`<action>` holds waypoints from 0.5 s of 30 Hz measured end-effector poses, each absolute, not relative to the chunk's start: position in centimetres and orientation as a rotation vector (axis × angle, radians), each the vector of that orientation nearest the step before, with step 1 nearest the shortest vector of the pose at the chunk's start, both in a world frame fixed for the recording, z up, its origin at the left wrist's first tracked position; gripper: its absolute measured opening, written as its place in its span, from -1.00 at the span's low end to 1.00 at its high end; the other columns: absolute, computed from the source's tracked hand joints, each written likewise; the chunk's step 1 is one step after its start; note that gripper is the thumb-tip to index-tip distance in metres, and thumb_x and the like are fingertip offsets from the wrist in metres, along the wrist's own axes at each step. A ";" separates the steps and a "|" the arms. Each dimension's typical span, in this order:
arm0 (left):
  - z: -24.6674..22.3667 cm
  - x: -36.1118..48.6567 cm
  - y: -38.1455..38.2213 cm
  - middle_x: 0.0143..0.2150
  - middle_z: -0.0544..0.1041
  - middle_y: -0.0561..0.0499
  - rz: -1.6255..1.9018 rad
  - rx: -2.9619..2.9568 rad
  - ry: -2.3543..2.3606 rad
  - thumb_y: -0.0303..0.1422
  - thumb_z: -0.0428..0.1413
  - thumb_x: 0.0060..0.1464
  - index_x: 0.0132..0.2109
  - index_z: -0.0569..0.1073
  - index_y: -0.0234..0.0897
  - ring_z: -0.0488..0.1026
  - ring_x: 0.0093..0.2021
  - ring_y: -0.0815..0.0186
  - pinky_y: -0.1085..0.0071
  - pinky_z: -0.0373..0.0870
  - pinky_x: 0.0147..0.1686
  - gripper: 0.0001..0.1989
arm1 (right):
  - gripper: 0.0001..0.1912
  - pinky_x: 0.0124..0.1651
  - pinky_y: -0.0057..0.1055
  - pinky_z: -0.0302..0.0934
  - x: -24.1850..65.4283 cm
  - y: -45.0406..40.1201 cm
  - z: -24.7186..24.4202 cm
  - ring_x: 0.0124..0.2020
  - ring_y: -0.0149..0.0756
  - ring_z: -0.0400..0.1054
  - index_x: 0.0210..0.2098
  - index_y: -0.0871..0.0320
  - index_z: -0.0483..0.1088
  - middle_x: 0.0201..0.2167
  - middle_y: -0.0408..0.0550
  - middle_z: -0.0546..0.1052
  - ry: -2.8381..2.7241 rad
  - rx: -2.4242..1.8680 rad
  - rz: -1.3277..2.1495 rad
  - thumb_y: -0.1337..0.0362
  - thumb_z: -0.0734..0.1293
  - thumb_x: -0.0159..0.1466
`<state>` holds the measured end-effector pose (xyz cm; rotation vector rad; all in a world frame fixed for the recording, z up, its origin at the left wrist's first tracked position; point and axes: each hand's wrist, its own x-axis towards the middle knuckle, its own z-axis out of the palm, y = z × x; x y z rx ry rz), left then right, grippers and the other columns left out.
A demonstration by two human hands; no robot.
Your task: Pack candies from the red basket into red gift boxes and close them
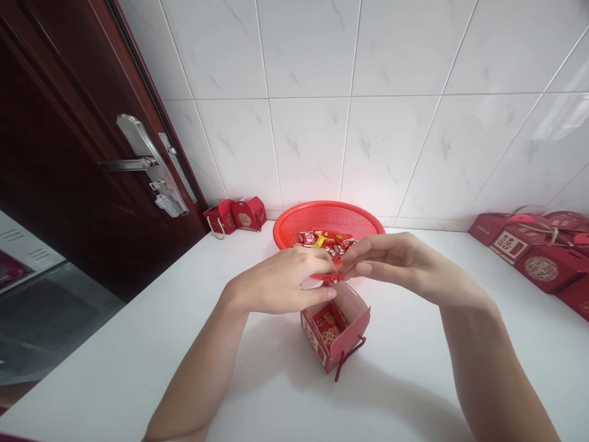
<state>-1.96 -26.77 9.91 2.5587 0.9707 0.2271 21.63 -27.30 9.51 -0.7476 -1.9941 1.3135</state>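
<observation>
My left hand (288, 279) is over the back of an open red gift box (353, 336), its fingers curled and thumb extended. A small red wrapped candy with white spots (332, 279) shows at its fingertips, partly hidden by them. My right hand (400, 264) meets it from the other side, fingers stretched out and close together, the tips near the candy; I see nothing held in it. Red and gold wrapped sweets (329, 328) lie inside the gift box, and a dark red cord handle (350, 356) hangs down its near right side.
Behind my hands stands a red mesh basket (331, 212) with several wrapped sweets (322, 240). Two closed red boxes (248, 215) sit by the tiled wall at back left. More red boxes (529, 245) are at the right. A dark door (83, 123) borders the white table (193, 294) on the left.
</observation>
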 end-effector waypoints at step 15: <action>9.6 -1.5 -26.6 -0.47 0.34 0.10 0.856 2.333 0.821 -0.26 0.11 0.31 -0.40 0.47 -0.28 0.27 -0.42 0.36 0.40 0.24 -0.40 -0.70 | -0.82 -0.19 -0.37 0.43 20.2 -27.0 8.4 -0.28 -0.30 0.51 -0.29 0.14 0.57 -0.32 -0.09 0.62 -1.733 -0.698 1.112 0.18 0.55 0.22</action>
